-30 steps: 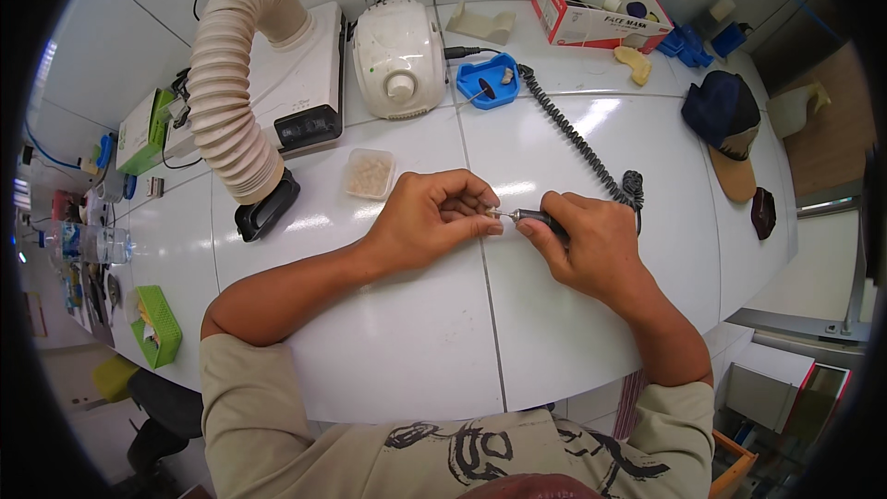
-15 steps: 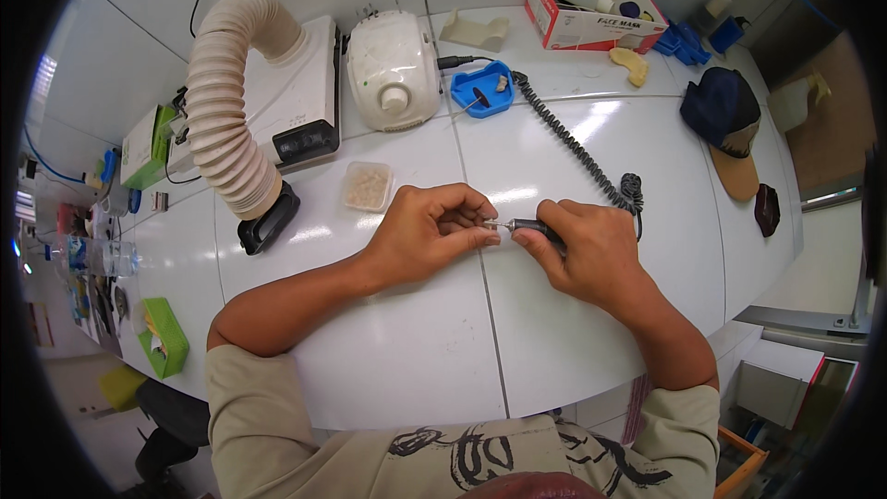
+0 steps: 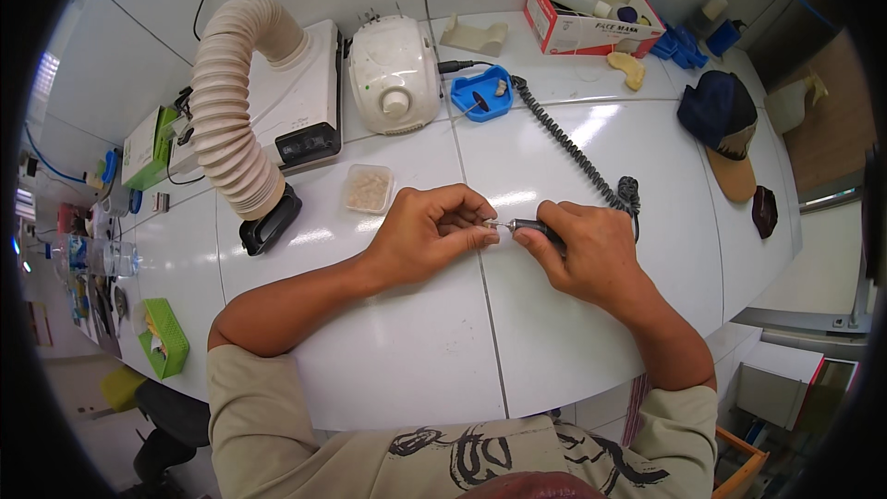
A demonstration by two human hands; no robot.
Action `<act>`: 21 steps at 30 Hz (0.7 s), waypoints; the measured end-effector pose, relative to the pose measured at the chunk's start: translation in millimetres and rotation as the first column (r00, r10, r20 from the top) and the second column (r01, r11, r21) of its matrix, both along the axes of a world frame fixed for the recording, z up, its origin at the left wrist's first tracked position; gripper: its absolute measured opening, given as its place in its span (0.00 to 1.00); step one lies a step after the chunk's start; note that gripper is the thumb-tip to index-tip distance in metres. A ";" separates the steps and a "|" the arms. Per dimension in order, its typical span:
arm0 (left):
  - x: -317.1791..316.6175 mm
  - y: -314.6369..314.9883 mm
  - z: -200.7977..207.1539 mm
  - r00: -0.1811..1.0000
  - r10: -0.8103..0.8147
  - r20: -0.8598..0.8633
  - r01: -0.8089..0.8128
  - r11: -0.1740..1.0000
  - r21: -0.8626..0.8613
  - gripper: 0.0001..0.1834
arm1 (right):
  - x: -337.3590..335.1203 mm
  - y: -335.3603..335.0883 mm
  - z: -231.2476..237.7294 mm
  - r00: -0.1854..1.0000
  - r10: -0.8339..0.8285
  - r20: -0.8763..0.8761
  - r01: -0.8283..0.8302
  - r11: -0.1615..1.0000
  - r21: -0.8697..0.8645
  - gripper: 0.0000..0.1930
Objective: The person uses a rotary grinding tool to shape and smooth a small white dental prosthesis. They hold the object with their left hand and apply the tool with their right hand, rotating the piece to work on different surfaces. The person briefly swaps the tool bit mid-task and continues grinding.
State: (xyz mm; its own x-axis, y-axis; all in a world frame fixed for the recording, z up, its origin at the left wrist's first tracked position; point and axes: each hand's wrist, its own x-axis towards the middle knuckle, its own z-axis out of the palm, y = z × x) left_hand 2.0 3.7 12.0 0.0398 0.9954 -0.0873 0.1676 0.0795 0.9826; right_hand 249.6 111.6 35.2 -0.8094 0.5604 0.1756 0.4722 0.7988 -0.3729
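Observation:
A dark rotary handpiece [image 3: 536, 228] lies in the closed fingers of my right hand [image 3: 596, 245], its thin metal bit [image 3: 502, 224] pointing left. The bit's tip reaches the fingertips of my left hand [image 3: 420, 231]. Those fingers pinch something small that I cannot make out; it is mostly hidden between thumb and fingers. A coiled black cord [image 3: 573, 148] runs from near the white control unit [image 3: 393, 74] toward my right hand. Left of my left hand stands a small clear tub [image 3: 368, 188] of pale pieces.
A ribbed hose [image 3: 222, 102] with a black nozzle [image 3: 271, 222] arches down at the left from a white box-shaped machine [image 3: 319, 83]. Behind my hands sits a blue tray [image 3: 482, 92]. A cardboard box [image 3: 596, 32], a yellowish cast [image 3: 626, 70] and a cap [image 3: 723, 120] lie farther right.
Both hands stay almost in place, with the bit still at my left fingertips. The surroundings shift slightly in the picture.

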 end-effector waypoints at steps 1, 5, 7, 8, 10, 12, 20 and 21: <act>0.3 0.1 0.6 1.000 0.009 0.012 -0.009 1.000 -0.007 0.12 | -0.3 -0.2 -0.3 1.000 -0.010 0.002 0.010 1.000 -0.002 0.22; -0.2 -1.1 -2.1 1.000 -0.006 -0.015 0.006 1.000 0.018 0.12 | 0.9 1.9 -0.8 1.000 0.017 -0.003 -0.017 1.000 -0.001 0.22; -0.2 -0.5 -3.0 1.000 0.003 -0.009 -0.002 0.999 0.043 0.12 | 0.1 0.1 -0.6 1.000 -0.017 0.013 0.018 1.000 -0.010 0.22; -0.4 -0.7 -3.2 1.000 -0.002 -0.011 0.003 0.999 0.034 0.11 | 0.3 0.7 0.1 1.000 0.001 0.008 -0.001 1.000 -0.010 0.22; -0.8 -1.5 -3.4 1.000 -0.012 -0.014 0.013 1.000 0.017 0.11 | 1.1 2.3 1.5 0.999 0.039 -0.002 -0.039 0.999 -0.010 0.22; 0.1 -1.0 -1.4 1.000 -0.006 0.013 0.006 1.000 0.015 0.11 | 0.7 1.1 2.0 1.000 0.012 0.020 -0.011 1.000 -0.020 0.23; -0.3 -0.8 -3.2 1.000 -0.005 0.028 0.005 1.000 -0.003 0.11 | 0.5 0.6 0.7 1.000 0.005 -0.004 -0.005 1.000 -0.021 0.23; -0.3 -1.0 -3.6 0.999 -0.005 0.038 0.005 1.000 -0.009 0.11 | 1.2 1.1 1.0 1.000 0.009 -0.003 -0.009 1.000 -0.023 0.23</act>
